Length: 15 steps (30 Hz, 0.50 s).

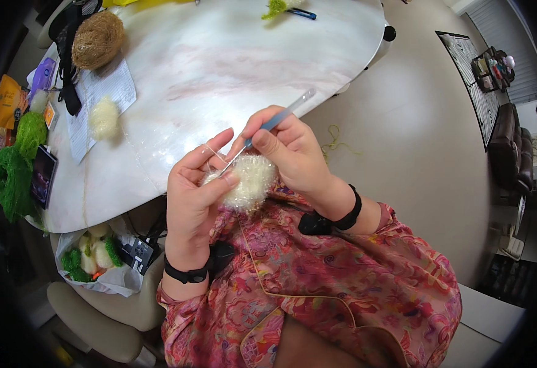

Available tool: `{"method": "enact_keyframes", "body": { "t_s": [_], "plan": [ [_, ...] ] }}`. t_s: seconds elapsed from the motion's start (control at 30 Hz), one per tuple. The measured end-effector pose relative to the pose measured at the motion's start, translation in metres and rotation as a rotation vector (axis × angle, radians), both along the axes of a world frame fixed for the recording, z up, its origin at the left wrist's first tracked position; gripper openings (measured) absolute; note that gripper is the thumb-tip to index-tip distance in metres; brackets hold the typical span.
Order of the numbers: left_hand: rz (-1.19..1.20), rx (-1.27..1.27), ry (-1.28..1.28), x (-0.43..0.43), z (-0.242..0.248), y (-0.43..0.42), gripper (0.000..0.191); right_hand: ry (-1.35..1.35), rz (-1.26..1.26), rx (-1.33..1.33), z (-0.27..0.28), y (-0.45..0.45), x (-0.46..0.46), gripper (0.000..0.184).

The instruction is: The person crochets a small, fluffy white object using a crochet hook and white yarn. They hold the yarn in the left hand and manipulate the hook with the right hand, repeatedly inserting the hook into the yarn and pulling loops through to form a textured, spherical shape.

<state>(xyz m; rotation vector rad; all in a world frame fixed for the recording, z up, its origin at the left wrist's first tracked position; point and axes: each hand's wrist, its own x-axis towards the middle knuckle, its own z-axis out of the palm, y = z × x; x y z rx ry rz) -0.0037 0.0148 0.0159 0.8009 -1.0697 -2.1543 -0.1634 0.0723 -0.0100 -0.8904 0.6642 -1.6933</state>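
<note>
My left hand pinches a fluffy cream crocheted piece between thumb and fingers, with a strand of pale yarn looped over the raised index finger. In my right hand is a crochet hook with a blue-grey handle; its metal shaft reaches down to the edge of the piece beside my left thumb. The hook's tip is hidden in the fuzzy yarn. On the table to the left, a small ball of cream yarn rests at the edge of a written sheet of paper.
The marble-patterned table also bears a brown yarn ball, green yarn, a phone and an orange pouch. A plastic bag of crocheted pieces sits on a beige chair. Loose green yarn lies right of my hands.
</note>
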Motion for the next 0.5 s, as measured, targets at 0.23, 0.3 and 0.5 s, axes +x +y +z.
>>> {"method": "enact_keyframes", "body": {
  "t_s": [0.23,0.3,0.5],
  "plan": [
    [-0.081,0.016,0.037,0.011,-0.005,-0.01,0.051,0.151,0.016,-0.085,-0.004,-0.002,-0.015,0.017],
    [-0.076,0.018,0.03,0.011,-0.006,-0.01,0.05,0.292,-0.038,-0.103,0.001,0.001,-0.016,0.019],
    [-0.054,0.01,0.01,0.01,-0.005,-0.01,0.048,0.689,-0.134,-0.191,0.013,0.007,-0.021,0.018]
  ]
}}
